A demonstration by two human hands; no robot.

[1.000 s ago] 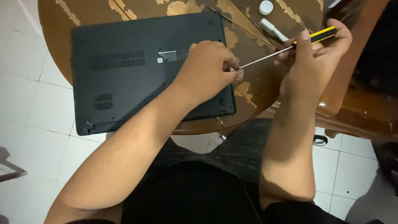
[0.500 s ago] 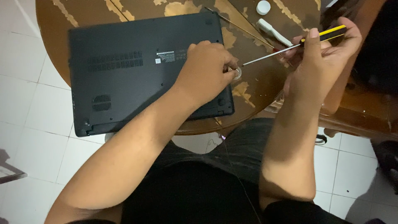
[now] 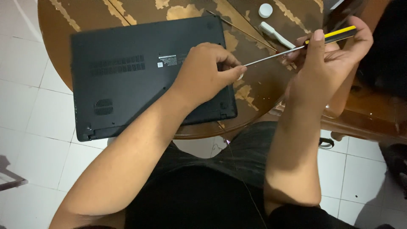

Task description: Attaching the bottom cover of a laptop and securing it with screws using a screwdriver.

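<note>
- Black laptop (image 3: 140,72) lies upside down on a round brown wooden table (image 3: 254,91), base panel up, vents and a small label showing.
- Left hand (image 3: 205,72) sits on the laptop's right edge, fingers curled in, thumb and fingertips pinched at the tip of the screwdriver (image 3: 296,46); whether something tiny is held in the pinch is too small to tell.
- Right hand (image 3: 328,59) is closed round the screwdriver's yellow-and-black handle, held above the table's right side, thumb pressed along the handle.
- Screwdriver's thin metal shaft runs down and left from the right hand to the left hand's fingertips, just off the laptop's right edge.
- Small pale ring-like spot on the table right under the shaft tip, touching the left thumb; unclear what it is.
- White bottle cap (image 3: 266,10) on the table near the top, well apart from both hands.
- White tube-shaped item (image 3: 275,34) lies on the table just beyond the screwdriver shaft, near the right hand.
- Thin rod (image 3: 241,29) lies slantwise on the table past the laptop's top right corner.
- Table surface is worn, pale patches where the finish has peeled.
- Person is seated, dark shorts (image 3: 220,186) in view below the table edge; white tiled floor (image 3: 34,140) all round.
</note>
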